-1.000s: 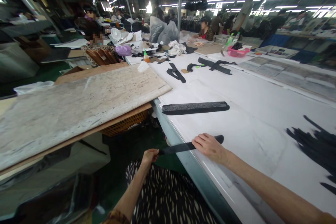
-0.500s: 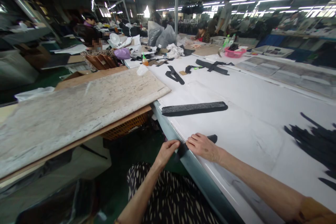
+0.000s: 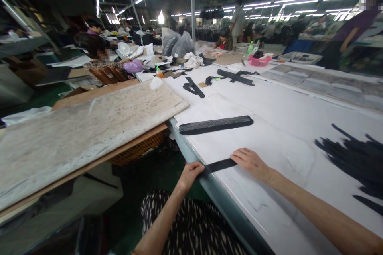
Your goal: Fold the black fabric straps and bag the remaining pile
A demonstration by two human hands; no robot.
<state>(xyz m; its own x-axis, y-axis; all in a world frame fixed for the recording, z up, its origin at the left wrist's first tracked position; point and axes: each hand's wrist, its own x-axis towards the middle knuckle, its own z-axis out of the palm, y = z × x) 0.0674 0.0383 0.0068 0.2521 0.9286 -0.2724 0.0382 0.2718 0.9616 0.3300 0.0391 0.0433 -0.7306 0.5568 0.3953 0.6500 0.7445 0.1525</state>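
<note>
A black fabric strip (image 3: 220, 165) lies across the near edge of the white-topped table, its left end reaching past the edge. My left hand (image 3: 191, 173) is closed in a pinch on that end. Further along, my right hand (image 3: 251, 163) rests on the strip with its fingers held together and bent down over it, hiding the far end. Just beyond both hands lies a stack of black strips (image 3: 216, 125) with a greyish, frayed-looking top side.
A heap of black strips (image 3: 353, 159) spreads over the table's right side. To the left is a worn pale board (image 3: 98, 131) above an orange crate (image 3: 139, 149). Black scraps (image 3: 236, 76), a pink basket (image 3: 259, 60) and an orange-filled bottle (image 3: 159, 72) lie farther back. Several people are around.
My right hand has slid away from my left, along the strip, uncovering its middle. My left hand keeps its pinch at the edge. A person in purple has come into view at right.
</note>
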